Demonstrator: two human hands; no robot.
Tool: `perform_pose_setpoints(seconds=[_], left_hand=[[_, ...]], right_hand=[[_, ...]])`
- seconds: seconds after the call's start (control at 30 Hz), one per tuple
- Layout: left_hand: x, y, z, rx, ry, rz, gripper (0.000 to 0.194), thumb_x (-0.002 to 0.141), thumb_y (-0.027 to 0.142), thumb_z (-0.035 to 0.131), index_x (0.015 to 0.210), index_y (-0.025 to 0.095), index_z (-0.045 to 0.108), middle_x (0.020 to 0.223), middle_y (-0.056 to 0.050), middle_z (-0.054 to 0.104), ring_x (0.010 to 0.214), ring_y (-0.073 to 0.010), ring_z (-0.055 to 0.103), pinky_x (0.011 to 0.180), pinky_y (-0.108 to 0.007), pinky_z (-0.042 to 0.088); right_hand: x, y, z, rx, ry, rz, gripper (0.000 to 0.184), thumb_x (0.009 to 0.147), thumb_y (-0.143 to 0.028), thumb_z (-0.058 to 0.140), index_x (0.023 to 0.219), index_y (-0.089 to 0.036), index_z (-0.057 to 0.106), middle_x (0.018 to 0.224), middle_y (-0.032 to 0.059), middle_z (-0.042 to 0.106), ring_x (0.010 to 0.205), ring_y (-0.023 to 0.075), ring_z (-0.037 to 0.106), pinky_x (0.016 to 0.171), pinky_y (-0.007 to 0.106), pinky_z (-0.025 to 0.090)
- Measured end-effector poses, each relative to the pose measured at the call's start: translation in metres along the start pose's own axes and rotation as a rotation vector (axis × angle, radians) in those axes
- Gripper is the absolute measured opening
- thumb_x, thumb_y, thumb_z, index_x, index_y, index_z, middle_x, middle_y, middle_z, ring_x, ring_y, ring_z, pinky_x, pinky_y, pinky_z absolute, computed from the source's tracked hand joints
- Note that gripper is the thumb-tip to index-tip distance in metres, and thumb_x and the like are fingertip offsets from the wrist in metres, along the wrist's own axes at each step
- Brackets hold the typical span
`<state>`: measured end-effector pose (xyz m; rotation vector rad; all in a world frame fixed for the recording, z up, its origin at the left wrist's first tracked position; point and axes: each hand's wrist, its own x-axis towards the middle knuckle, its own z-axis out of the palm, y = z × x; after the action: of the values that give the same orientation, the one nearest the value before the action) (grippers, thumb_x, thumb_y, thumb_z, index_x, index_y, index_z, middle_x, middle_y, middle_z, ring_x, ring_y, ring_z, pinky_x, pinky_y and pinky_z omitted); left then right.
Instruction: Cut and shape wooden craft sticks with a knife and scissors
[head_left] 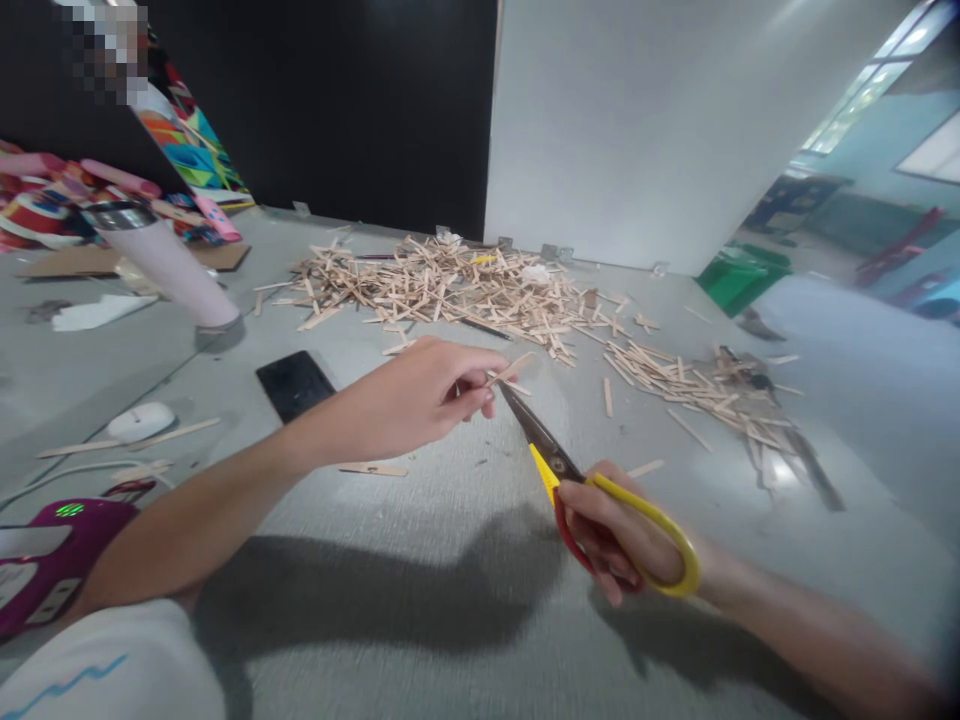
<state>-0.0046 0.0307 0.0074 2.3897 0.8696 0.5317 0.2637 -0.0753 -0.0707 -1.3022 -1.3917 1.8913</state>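
Between the thumb and fingers of my left hand (pixel 439 395) a thin wooden stick (pixel 516 368) is pinched, its free end pointing right. My right hand (pixel 611 530) is wrapped round the yellow and red handles of a pair of scissors (pixel 559 462). The dark blades point up and left, and their tips are at the stick by my left fingertips. Whether the blades touch the stick I cannot tell. Behind my hands lies a wide heap of wooden sticks (pixel 442 285). A smaller pile of sticks (pixel 675 385) stretches out to the right.
A black phone (pixel 294 385) lies beside my left forearm. Further left are a white mouse (pixel 141 422), a pink tumbler (pixel 169 265) and a purple device (pixel 67 560). Upright black (pixel 360 110) and white (pixel 637 120) panels stand behind the heap. A green bin (pixel 742 278) is at the right.
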Motion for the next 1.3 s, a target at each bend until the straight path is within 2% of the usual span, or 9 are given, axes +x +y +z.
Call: perform_pose_setpoints(seconds=[0.23,0.37,0.43,0.53,0.63,0.73,1.07,1.17,1.3], left_hand=[[0.004,-0.011,0.008,0.26,0.076,0.002,0.036,0.109,0.017,0.052,0.123,0.026,0.083,0.102,-0.002,0.087,0.082,-0.0188,0.076,0.073,-0.029,0.047],[0.006,-0.015,0.014,0.487,0.089,-0.075,0.043,0.107,0.012,0.045,0.128,0.023,0.081,0.103,-0.008,0.086,0.087,-0.0246,0.078,0.075,-0.033,0.048],[0.007,-0.017,0.011,0.538,0.12,-0.095,0.041,0.105,0.011,0.044,0.12,0.02,0.08,0.096,-0.009,0.084,0.085,-0.0256,0.078,0.073,-0.034,0.049],[0.009,-0.016,0.002,0.246,0.112,-0.117,0.027,0.103,0.016,0.049,0.102,0.018,0.076,0.091,-0.007,0.082,0.076,-0.0213,0.078,0.068,-0.031,0.054],[0.01,-0.01,-0.002,-0.21,0.033,-0.17,0.015,0.103,0.023,0.056,0.108,0.018,0.069,0.092,-0.007,0.082,0.071,-0.0197,0.079,0.059,-0.027,0.06],[0.009,-0.002,0.001,-0.408,0.026,-0.174,0.012,0.104,0.025,0.058,0.113,0.018,0.062,0.093,-0.008,0.081,0.077,-0.0211,0.081,0.06,-0.027,0.064],[0.001,0.011,0.007,-0.47,-0.05,-0.149,0.007,0.107,0.022,0.057,0.114,0.02,0.057,0.094,-0.006,0.079,0.074,-0.0177,0.079,0.061,-0.025,0.064],[0.001,0.012,0.008,-0.456,-0.039,-0.149,0.007,0.106,0.022,0.057,0.113,0.02,0.059,0.094,-0.006,0.079,0.074,-0.0176,0.078,0.061,-0.025,0.064],[0.003,0.012,0.008,-0.411,-0.028,-0.15,0.01,0.107,0.023,0.057,0.115,0.019,0.061,0.094,-0.006,0.08,0.074,-0.0171,0.078,0.062,-0.025,0.065]], right_hand=[[0.001,-0.005,-0.003,0.156,-0.073,0.151,0.078,0.096,-0.088,0.049,0.051,-0.024,0.049,0.029,-0.0059,0.033,0.022,0.0113,0.042,0.024,0.019,0.026],[0.002,-0.009,-0.002,0.167,-0.025,0.171,0.078,0.095,-0.088,0.048,0.051,-0.024,0.048,0.029,-0.0064,0.031,0.022,0.0103,0.039,0.024,0.018,0.025],[0.003,-0.009,-0.001,0.142,0.021,0.156,0.078,0.093,-0.089,0.05,0.05,-0.024,0.047,0.03,-0.0063,0.031,0.022,0.01,0.04,0.024,0.017,0.025],[0.003,-0.008,-0.001,0.104,0.091,0.06,0.08,0.089,-0.093,0.055,0.049,-0.023,0.048,0.031,-0.006,0.033,0.025,0.0094,0.04,0.028,0.018,0.036],[0.0,-0.006,-0.001,0.127,0.073,-0.06,0.079,0.089,-0.092,0.06,0.054,-0.022,0.056,0.034,-0.0065,0.039,0.028,0.0084,0.038,0.045,0.027,0.061],[-0.005,-0.004,-0.001,0.132,0.0,-0.117,0.079,0.093,-0.092,0.056,0.062,-0.02,0.062,0.038,-0.006,0.045,0.032,0.0086,0.038,0.058,0.034,0.068],[-0.01,-0.007,0.004,0.081,-0.043,-0.108,0.078,0.097,-0.089,0.054,0.058,-0.022,0.056,0.037,-0.0056,0.043,0.031,0.0091,0.04,0.048,0.027,0.06],[-0.01,-0.007,0.003,0.09,-0.027,-0.045,0.077,0.093,-0.09,0.061,0.058,-0.022,0.055,0.036,-0.0071,0.04,0.028,0.008,0.037,0.039,0.023,0.052],[-0.008,-0.005,0.003,0.105,-0.04,0.003,0.079,0.093,-0.09,0.059,0.054,-0.021,0.054,0.034,-0.0059,0.039,0.027,0.0107,0.047,0.031,0.019,0.038]])
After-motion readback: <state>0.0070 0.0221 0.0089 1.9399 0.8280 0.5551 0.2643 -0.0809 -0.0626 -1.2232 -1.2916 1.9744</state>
